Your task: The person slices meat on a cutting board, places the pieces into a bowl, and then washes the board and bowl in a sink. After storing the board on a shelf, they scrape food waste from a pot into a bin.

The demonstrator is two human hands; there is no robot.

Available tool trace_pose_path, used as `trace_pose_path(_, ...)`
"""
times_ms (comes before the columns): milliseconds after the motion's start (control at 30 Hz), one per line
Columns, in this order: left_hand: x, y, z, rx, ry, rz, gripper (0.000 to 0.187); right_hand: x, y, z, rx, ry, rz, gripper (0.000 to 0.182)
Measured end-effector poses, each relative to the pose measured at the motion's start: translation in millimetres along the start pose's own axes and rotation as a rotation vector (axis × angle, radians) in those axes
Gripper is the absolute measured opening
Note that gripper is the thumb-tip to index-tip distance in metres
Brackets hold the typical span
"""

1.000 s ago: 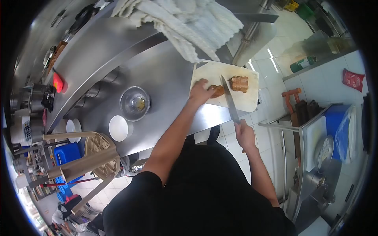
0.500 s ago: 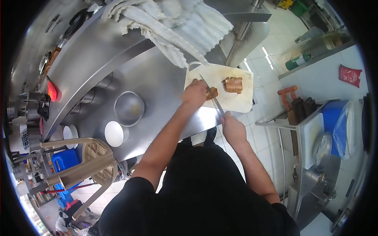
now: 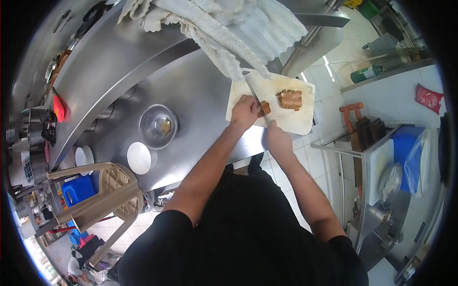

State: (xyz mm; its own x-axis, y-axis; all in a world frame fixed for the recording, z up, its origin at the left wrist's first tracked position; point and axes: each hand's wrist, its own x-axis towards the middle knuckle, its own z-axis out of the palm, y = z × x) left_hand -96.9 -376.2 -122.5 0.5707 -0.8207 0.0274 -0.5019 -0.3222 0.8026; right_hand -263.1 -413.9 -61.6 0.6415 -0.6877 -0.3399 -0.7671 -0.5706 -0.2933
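A white cutting board [image 3: 299, 123] lies on the steel counter in the head view. My right hand [image 3: 278, 140] is closed round the handle of a long knife [image 3: 258, 98], its blade pointing away from me. Left of the blade, the curled fingers of my left hand [image 3: 244, 112] hold down a small browned piece of meat [image 3: 265, 107], partly hidden by the hand and the knife. The blade lies across this piece, close to my left fingertips. A larger browned block of meat [image 3: 290, 99], scored into slices, rests on the board's right half.
White towels [image 3: 224, 33] hang over the shelf edge above the board. A steel bowl [image 3: 158, 127] with some yellowish bits inside and a white bowl [image 3: 139, 158] stand on the counter to the left. A beige plastic chair [image 3: 114, 183] is at lower left.
The knife has drawn back and stands more upright in view, with my right hand nearer the board's edge. My left hand still holds the small piece. The whole view has shifted slightly.
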Motion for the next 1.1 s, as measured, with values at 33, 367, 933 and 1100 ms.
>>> trace_pose_path(33, 1.1, -4.5, 1.7, 0.001, 0.015, -0.003, 0.007, 7.1, -3.6, 7.3, 0.002, 0.000, 0.023, 0.016)
trace_pose_path(367, 8.0, -13.8, -17.3, -0.009, 0.133, 0.083, 0.010, 9.1, 1.0, 18.0, 0.061, 0.012, 0.047, 0.021)
trace_pose_path(933, -36.2, -2.7, -33.8, 0.248, -0.010, 0.173, 0.036, -8.6, 19.5, -2.4, -0.080, 0.094, -0.112, 0.018)
trace_pose_path(1100, -29.1, 17.4, -44.0, 0.228, -0.279, 0.124, 0.050, -24.6, 6.3, -25.1, -0.114, 0.088, -0.094, 0.014)
